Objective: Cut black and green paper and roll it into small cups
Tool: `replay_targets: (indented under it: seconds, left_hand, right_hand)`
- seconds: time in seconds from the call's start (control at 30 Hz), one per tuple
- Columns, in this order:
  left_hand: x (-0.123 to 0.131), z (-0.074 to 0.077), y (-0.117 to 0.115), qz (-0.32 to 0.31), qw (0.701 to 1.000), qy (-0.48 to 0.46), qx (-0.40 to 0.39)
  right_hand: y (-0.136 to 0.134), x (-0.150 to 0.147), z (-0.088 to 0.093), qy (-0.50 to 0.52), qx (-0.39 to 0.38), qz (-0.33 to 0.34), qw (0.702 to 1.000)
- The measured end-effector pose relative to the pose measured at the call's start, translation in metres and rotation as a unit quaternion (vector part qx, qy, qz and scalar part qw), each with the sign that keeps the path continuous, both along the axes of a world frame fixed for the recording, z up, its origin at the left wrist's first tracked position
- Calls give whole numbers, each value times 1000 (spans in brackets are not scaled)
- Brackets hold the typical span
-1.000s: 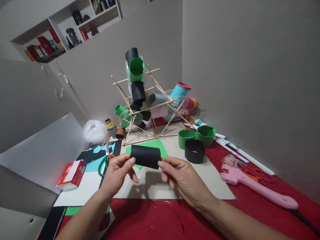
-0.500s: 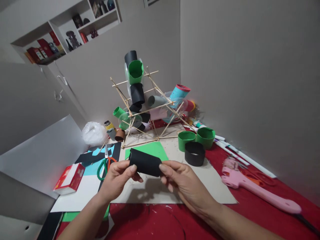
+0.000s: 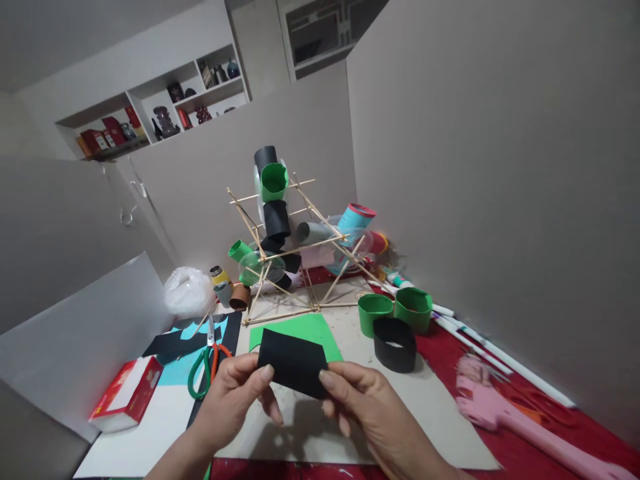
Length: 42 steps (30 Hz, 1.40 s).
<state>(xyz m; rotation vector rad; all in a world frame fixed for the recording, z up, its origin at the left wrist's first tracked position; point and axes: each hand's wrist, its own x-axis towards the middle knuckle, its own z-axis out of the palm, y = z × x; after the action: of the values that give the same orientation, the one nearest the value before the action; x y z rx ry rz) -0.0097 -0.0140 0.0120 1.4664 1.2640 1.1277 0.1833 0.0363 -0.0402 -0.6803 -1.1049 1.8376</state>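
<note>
A piece of black paper (image 3: 293, 362) is held up over the board, its near face looking fairly flat. My left hand (image 3: 240, 393) pinches its left edge, thumb in front. My right hand (image 3: 363, 407) grips the right edge the same way. Behind the paper lies a green sheet (image 3: 320, 333). To the right stand a black paper ring (image 3: 395, 357) and two green paper rings, one on the left (image 3: 375, 315) and one on the right (image 3: 414, 311). Beyond is a frame of thin wooden sticks (image 3: 280, 313) carrying black and green paper tubes.
Green- and orange-handled scissors (image 3: 203, 370) lie left, near a red tissue pack (image 3: 127, 393) and a white plastic bag (image 3: 189, 291). A pink glue gun (image 3: 520, 417) rests on the red cloth at right, by several white sticks (image 3: 520, 373). Walls enclose the back and right.
The view has tilted upward, so the table things sit lower in the picture. The black paper, rounded like a tube before, now shows a flatter, taller face. Both hands still hold it.
</note>
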Motion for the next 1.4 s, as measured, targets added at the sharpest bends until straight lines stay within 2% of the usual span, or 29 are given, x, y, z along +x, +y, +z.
replay_targets:
  seconds: [0.13, 0.27, 0.37, 0.57, 0.67, 0.8, 1.0, 1.13, 1.27, 1.4]
  left_hand:
    - [-2, -1, 1, -29, 999, -14, -22]
    - [-3, -4, 2, 13, 999, -42, -26]
    - [-4, -4, 2, 48, 999, -18, -3]
    - [-4, -1, 2, 15, 1000, 5, -4]
    - [-4, -4, 4, 22, 1000, -10, -14]
    - [-6, -9, 5, 43, 999, -17, -18]
    - [-7, -7, 6, 23, 1000, -10, -13]
    - [-6, -7, 6, 25, 999, -12, -24]
    - [-6, -8, 5, 46, 999, -26, -9]
    - [-6, -6, 5, 32, 999, -23, -3]
  right_hand:
    - [2, -1, 1, 55, -71, -37, 995]
    - [1, -3, -1, 17, -35, -41, 998]
    - [0, -3, -1, -8, -9, -19, 1000]
    - [3, -1, 3, 55, -46, -55, 996]
    - [2, -1, 1, 26, -24, -58, 998]
    - [0, -2, 0, -10, 19, -20, 1000]
    - [2, -2, 4, 51, -24, -27, 998]
    - [1, -1, 4, 15, -7, -42, 999]
    - [0, -2, 3, -24, 26, -24, 999]
    - [0, -1, 3, -5, 1, -35, 999]
